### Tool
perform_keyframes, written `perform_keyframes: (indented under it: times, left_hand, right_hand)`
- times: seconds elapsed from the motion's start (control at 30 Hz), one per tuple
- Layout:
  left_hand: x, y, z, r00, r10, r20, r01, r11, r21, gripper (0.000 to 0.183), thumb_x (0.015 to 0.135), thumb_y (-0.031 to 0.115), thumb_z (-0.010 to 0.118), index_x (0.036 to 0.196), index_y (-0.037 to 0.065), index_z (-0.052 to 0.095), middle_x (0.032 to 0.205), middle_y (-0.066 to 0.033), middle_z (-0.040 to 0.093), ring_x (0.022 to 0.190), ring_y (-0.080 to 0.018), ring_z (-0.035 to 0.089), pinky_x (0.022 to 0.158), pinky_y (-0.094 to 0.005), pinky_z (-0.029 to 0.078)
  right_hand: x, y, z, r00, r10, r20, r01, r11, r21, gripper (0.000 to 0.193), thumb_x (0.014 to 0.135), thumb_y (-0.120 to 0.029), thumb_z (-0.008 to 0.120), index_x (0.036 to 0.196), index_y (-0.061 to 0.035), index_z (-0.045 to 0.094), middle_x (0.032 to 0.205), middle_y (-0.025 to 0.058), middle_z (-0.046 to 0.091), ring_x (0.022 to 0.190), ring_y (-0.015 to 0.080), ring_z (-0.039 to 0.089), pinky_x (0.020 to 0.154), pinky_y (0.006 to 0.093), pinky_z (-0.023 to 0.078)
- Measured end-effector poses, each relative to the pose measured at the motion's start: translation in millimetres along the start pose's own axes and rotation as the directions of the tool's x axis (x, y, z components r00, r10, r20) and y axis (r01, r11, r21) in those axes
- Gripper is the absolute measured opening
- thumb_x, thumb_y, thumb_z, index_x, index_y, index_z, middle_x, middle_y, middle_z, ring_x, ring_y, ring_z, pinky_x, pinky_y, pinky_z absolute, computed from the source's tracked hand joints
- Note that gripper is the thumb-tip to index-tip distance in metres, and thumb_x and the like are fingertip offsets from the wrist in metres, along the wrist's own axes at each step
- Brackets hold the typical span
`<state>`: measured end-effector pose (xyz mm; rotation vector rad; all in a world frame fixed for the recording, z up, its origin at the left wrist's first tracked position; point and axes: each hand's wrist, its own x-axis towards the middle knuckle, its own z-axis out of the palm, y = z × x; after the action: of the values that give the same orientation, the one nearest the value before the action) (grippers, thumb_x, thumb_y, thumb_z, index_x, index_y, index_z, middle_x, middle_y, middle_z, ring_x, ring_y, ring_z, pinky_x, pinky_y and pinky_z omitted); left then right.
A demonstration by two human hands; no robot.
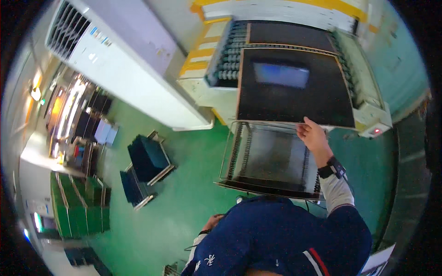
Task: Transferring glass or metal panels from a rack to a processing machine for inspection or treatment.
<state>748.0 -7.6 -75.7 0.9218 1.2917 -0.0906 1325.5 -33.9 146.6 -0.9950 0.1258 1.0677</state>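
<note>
A dark flat panel (290, 101) with thin pale edges lies on the roller conveyor (228, 64), its near end jutting out past the rollers. My right hand (314, 138) pinches the near edge of that panel, right of its middle. Just below stands an open wire-framed rack (235, 154) with ridged, slotted sides, partly covered by the panel's overhang. My left hand (212, 222) hangs low beside my body, away from the panel; its fingers are mostly hidden. Farther along the rollers lies a second dark panel (290, 36).
A tall white cabinet unit with a grille (138, 69) stands left of the conveyor. On the green floor sit stacks of dark panels on low carts (148, 158). A green stack (83, 207) is at far left. A small red light (377, 131) glows at the conveyor's right corner.
</note>
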Motion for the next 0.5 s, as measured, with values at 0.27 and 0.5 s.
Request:
perform_keyframes:
  times: [0.27, 0.5]
  left_hand:
    - [10, -33, -1, 0.999, -0.037, -0.026, 0.036, 0.999, -0.034, 0.041, 0.078, 0.024, 0.064, 0.11, 0.0, 0.057, 0.099, -0.01, 0.063, 0.073, -0.0156, 0.059, 0.056, -0.0272, 0.047]
    - [-12, -43, 20, 0.987, -0.138, -0.078, 0.124, 0.979, -0.159, 0.041, 0.077, 0.027, 0.064, 0.111, 0.003, 0.058, 0.1, -0.0108, 0.062, 0.084, -0.02, 0.06, 0.072, -0.0316, 0.049]
  right_hand:
    - [15, -5, -2, 1.0, -0.011, 0.023, 0.011, 1.0, 0.006, 0.022, 0.083, -0.025, 0.059, 0.089, -0.004, 0.056, 0.083, 0.0058, 0.058, 0.074, 0.0161, 0.051, 0.07, 0.0303, 0.042]
    - [18, -9, 15, 0.998, -0.051, 0.042, 0.053, 0.998, -0.045, 0.024, 0.084, -0.027, 0.059, 0.087, -0.0035, 0.057, 0.081, 0.0045, 0.057, 0.073, 0.0136, 0.049, 0.07, 0.0296, 0.04]
